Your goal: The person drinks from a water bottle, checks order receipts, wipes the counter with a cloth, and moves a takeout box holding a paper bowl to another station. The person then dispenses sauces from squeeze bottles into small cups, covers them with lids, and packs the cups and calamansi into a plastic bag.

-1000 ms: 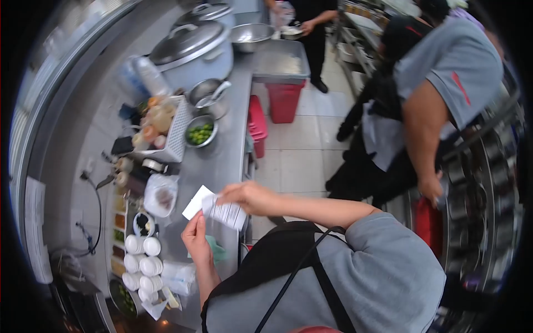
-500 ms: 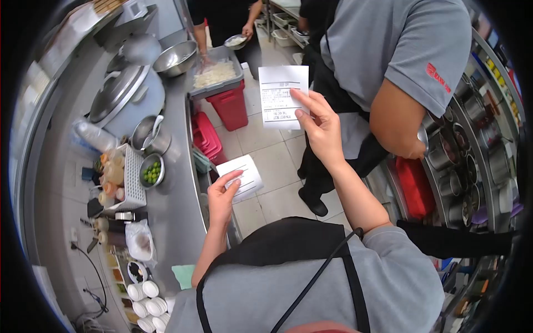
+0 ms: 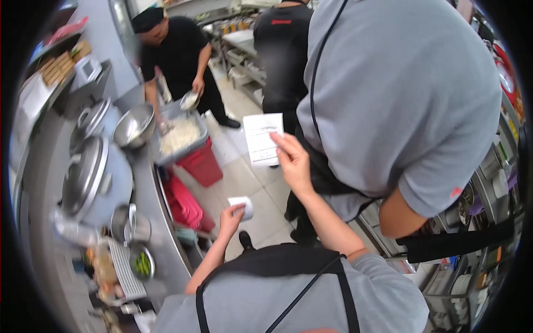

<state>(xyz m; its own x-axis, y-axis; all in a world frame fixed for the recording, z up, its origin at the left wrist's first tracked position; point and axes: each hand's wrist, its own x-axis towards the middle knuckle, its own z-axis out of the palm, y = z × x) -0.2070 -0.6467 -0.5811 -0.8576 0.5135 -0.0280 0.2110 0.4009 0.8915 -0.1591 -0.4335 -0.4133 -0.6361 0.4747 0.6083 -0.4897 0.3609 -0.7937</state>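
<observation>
narrow grips are seen.
the printed slip (image 3: 260, 142) is pinched by the right hand (image 3: 294, 164), the curled slip (image 3: 247, 207) by the left hand (image 3: 230, 220).

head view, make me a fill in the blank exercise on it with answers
The paper slips in the left hand and right hand are coloured ____.
The bin under the grey tub is ____.
Lidded pots stand on the wearer's ____ side.

Missing words: white; red; left.
</observation>
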